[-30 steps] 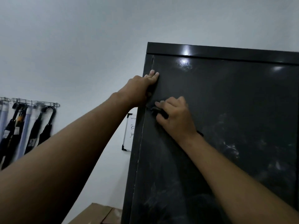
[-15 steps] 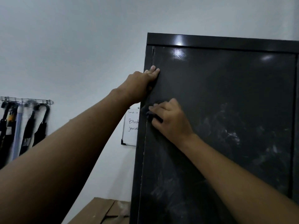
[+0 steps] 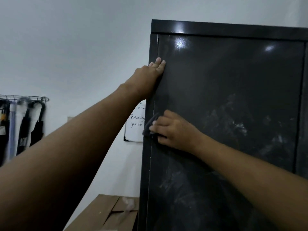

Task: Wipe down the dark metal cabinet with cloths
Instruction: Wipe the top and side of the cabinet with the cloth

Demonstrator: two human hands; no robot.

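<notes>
The left hand (image 3: pixel 150 75) lies flat, fingers straight and together, against the cabinet's (image 3: pixel 233 72) left door edge. Below it the right hand (image 3: pixel 173 129) grips a dark cloth (image 3: pixel 150 124) pressed to the same edge. The door is smudged and shut. The cabinet partly hides a whiteboard (image 3: pixel 135 127). Umbrellas (image 3: pixel 35 125) hang far left; a closed box (image 3: pixel 108 212) sits below.

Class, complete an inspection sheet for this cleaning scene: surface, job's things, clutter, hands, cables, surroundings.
Surface: dark metal cabinet door, glossy, whitish smears right and lower.
Job's things: dark cloth at the door's left edge.
Clutter: cardboard box beside the cabinet, lower left.
Hands: left hand flat on the upper left edge; right hand grips the cloth.
Cables: nothing seen.
Surroundings: pale wall, whiteboard with handwriting, umbrellas hanging on a rack.
</notes>
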